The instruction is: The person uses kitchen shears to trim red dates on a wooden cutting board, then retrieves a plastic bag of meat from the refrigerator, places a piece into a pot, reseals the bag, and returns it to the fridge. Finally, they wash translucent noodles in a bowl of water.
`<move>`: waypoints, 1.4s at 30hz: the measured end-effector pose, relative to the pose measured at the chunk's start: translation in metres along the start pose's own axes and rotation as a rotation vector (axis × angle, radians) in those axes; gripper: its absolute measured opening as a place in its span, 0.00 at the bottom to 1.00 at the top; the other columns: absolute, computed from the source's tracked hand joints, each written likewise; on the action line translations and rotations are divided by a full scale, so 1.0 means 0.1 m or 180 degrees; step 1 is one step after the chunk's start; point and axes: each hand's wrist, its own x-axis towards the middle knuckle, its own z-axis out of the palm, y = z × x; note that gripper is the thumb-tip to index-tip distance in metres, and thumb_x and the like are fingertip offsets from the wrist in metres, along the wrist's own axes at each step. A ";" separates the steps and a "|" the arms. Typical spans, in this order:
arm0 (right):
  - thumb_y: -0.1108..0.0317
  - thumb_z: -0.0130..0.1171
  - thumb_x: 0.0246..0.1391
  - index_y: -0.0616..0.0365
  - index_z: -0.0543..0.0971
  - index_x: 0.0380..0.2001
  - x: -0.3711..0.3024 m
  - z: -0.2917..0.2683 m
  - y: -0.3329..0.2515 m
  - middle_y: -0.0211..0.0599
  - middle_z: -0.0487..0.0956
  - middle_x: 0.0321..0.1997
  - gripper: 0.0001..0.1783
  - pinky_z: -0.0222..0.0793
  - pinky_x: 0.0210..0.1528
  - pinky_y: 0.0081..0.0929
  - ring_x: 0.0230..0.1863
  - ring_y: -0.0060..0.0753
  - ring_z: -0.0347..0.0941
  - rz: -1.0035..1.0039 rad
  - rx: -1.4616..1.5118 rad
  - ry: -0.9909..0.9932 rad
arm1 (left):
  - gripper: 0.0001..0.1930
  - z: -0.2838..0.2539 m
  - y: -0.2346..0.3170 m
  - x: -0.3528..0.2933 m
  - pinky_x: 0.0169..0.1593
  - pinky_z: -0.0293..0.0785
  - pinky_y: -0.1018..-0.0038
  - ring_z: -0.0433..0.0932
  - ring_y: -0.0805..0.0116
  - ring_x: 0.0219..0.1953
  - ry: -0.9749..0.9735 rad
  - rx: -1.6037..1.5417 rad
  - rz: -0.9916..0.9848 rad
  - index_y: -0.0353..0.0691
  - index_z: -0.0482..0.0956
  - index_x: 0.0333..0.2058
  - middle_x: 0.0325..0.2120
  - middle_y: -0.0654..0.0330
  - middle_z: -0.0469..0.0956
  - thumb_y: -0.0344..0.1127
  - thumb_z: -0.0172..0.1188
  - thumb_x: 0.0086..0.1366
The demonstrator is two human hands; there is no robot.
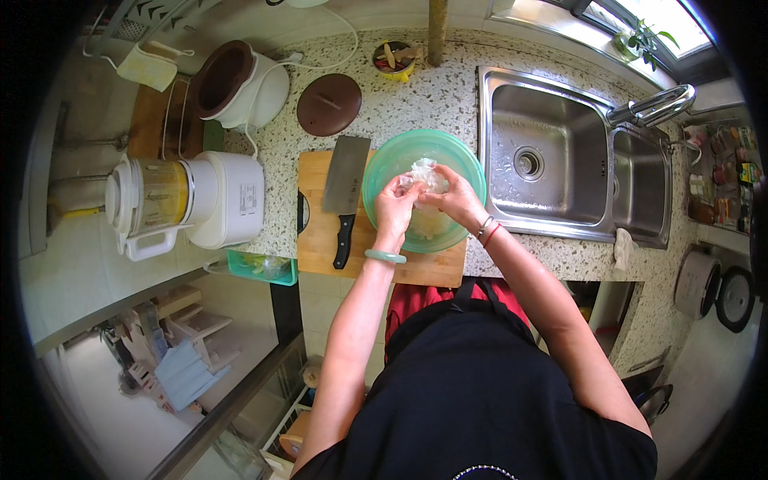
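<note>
Both my hands meet over a translucent green bowl (379, 164), holding a white, frilly clump of snow fungus (426, 174) between them. My left hand (394, 210) pinches its left side, and my right hand (459, 200) grips it from the right. More pale pieces (428, 224) lie inside the bowl below, partly hidden by my fingers. The bowl rests on a wooden cutting board (436, 268). Left of it, a cleaver (347, 176) with a black handle lies flat on the same board, blade pointing away from me.
To the right is a double steel sink (544, 152) with a faucet (656, 104). A brown lid (329, 104), a white cooker (264, 88) and a small yellow pot (395, 66) stand behind. A blender (152, 196) and a teal tray (260, 268) are at left.
</note>
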 end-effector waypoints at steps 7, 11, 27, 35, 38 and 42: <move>0.60 0.72 0.42 0.65 0.72 0.54 0.05 0.06 0.02 0.47 0.80 0.44 0.37 0.73 0.45 0.27 0.44 0.33 0.77 0.0349 0.0490 0.0005 | 0.23 -0.10 0.01 -0.05 0.42 0.78 0.78 0.78 0.75 0.41 -0.0186 -0.0378 -0.0179 0.40 0.70 0.56 0.44 0.62 0.78 0.23 0.60 0.61; 0.60 0.68 0.46 0.68 0.77 0.46 0.17 0.14 0.13 0.46 0.82 0.37 0.27 0.74 0.39 0.29 0.37 0.33 0.79 0.0488 0.0850 0.0152 | 0.25 -0.08 -0.02 -0.03 0.41 0.78 0.77 0.78 0.74 0.41 -0.0047 -0.0208 -0.0214 0.41 0.69 0.56 0.43 0.62 0.79 0.23 0.61 0.60; 0.67 0.65 0.44 0.63 0.79 0.42 0.38 0.17 0.26 0.52 0.81 0.39 0.20 0.73 0.45 0.36 0.43 0.46 0.79 -0.0030 -0.0635 0.0612 | 0.18 0.12 -0.27 0.26 0.46 0.72 0.77 0.76 0.73 0.41 0.0274 0.0219 0.0017 0.36 0.72 0.49 0.42 0.63 0.78 0.28 0.62 0.60; 0.58 0.71 0.41 0.62 0.75 0.46 0.09 0.06 0.00 0.50 0.80 0.39 0.30 0.72 0.46 0.33 0.43 0.40 0.77 -0.0039 0.0050 0.0235 | 0.09 0.06 -0.04 0.23 0.38 0.68 0.81 0.72 0.80 0.33 0.0114 -0.0307 -0.0328 0.38 0.77 0.34 0.32 0.65 0.78 0.38 0.63 0.64; 0.58 0.71 0.42 0.62 0.77 0.40 0.07 0.05 -0.03 0.49 0.79 0.35 0.25 0.72 0.43 0.33 0.39 0.41 0.77 -0.0315 -0.0132 0.0465 | 0.08 0.02 0.00 0.19 0.39 0.69 0.81 0.72 0.80 0.33 -0.0021 -0.0505 -0.0367 0.38 0.76 0.35 0.32 0.65 0.78 0.36 0.62 0.64; 0.61 0.69 0.46 0.64 0.78 0.32 0.00 -0.03 -0.10 0.44 0.79 0.29 0.17 0.72 0.37 0.30 0.33 0.34 0.76 -0.0270 0.0220 0.0455 | 0.08 -0.05 0.03 0.09 0.42 0.72 0.79 0.74 0.77 0.35 -0.0236 -0.0911 -0.0164 0.38 0.74 0.40 0.34 0.63 0.78 0.32 0.61 0.64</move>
